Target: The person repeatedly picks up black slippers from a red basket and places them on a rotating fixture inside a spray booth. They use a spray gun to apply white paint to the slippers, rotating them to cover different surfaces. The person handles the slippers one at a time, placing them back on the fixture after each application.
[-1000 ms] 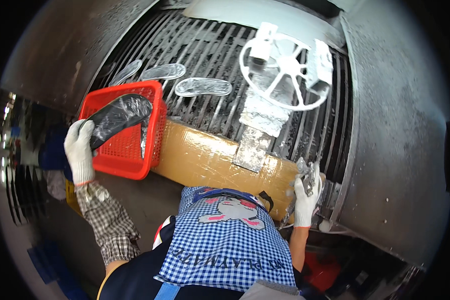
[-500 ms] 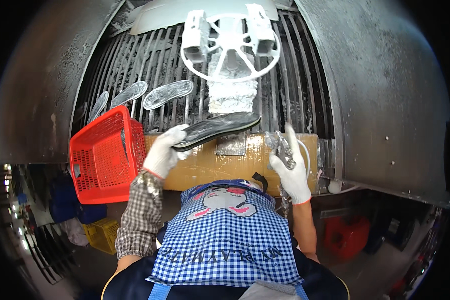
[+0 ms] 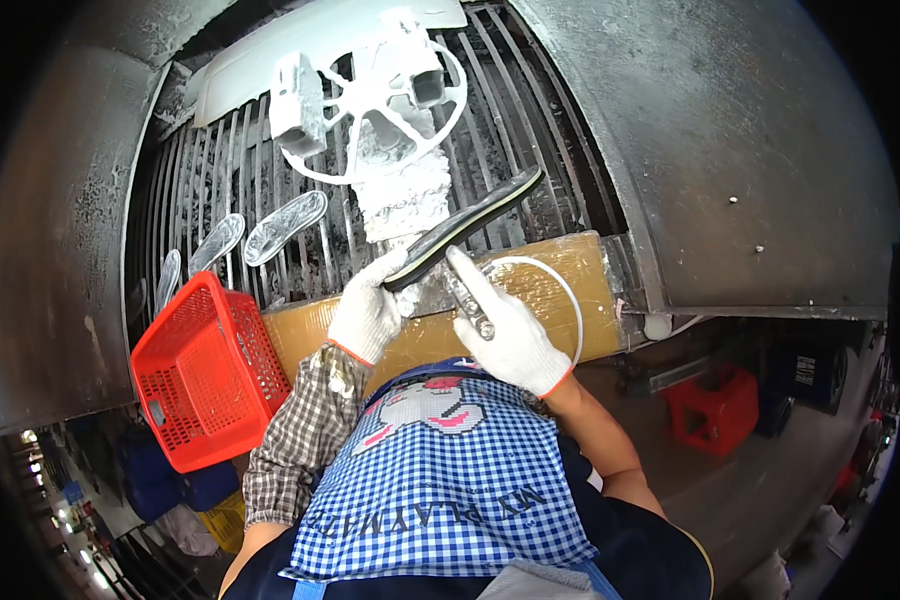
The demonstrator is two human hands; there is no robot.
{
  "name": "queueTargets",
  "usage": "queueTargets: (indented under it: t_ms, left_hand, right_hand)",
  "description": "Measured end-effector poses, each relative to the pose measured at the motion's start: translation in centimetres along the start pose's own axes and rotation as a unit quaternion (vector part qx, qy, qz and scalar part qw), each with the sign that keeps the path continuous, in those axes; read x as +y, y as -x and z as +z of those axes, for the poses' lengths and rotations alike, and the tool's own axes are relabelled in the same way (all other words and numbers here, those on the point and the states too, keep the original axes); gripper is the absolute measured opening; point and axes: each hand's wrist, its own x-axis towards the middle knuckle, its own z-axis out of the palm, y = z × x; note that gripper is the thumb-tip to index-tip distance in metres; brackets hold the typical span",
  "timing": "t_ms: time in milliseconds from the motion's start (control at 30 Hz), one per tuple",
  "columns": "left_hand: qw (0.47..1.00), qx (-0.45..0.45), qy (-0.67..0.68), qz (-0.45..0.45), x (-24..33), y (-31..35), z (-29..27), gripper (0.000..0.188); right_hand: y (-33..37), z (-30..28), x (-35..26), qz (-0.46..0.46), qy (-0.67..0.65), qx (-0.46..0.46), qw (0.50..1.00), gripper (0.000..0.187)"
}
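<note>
My left hand (image 3: 368, 310), in a white knit glove, is closed around one end of a black shoe sole (image 3: 475, 222) with a pale green line along its edge. The sole is tilted, its far end rising to the right over the slatted grate. My right hand (image 3: 513, 345), gloved too, is closed around a metal spray gun (image 3: 468, 305), just below the sole's side edge. A white hose (image 3: 562, 284) curves beside this hand. The gun's front end is partly hidden by my fingers and the sole.
A white-coated wheel (image 3: 362, 100) with two box-shaped blocks stands on the slatted grate (image 3: 515, 105). Several shiny grey sole-shaped pieces (image 3: 285, 228) lie at left. A red basket (image 3: 195, 370) sits near my left arm. A tape-covered brown board (image 3: 560, 270) edges the grate. Metal walls (image 3: 730, 150) rise on both sides.
My right hand has brought the spray gun leftward, close under the sole. The sole has tilted more steeply, its far end now higher. The whole view has turned.
</note>
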Motion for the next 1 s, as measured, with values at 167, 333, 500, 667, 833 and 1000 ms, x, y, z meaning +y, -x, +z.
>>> queueTargets:
  t_ms: [167, 333, 500, 667, 833, 1000]
  left_hand:
    - [0.999, 0.027, -0.016, -0.021, -0.3, 0.4, 1.4, 0.036]
    - [1.000, 0.008, -0.015, -0.022, 0.1, 1.0, 2.0, 0.038]
    - [0.998, -0.060, -0.011, -0.024, 0.8, 0.8, 1.1, 0.048]
    - [0.982, -0.115, -0.137, 0.058, 2.3, 2.0, 2.9, 0.066]
    - [0.911, -0.078, -0.368, 0.167, 7.5, 5.0, 7.0, 0.063]
    - [0.881, 0.010, -0.353, 0.315, 12.9, 6.7, 10.8, 0.044]
  right_hand:
    - [-0.6, 0.3, 0.5, -0.005, 0.043, 0.018, 0.999, 0.089]
    - [-1.1, -1.5, 0.9, 0.102, 0.042, 0.037, 0.993, 0.093]
    - [-1.8, -3.5, 2.9, 0.115, 0.031, 0.101, 0.988, 0.095]
    - [-2.3, -5.2, 5.7, 0.095, 0.020, 0.206, 0.974, 0.096]
    - [-1.0, -6.1, 7.1, 0.173, -0.151, 0.223, 0.947, 0.093]
    - [0.1, -5.7, 7.8, 0.182, -0.133, 0.215, 0.950, 0.090]
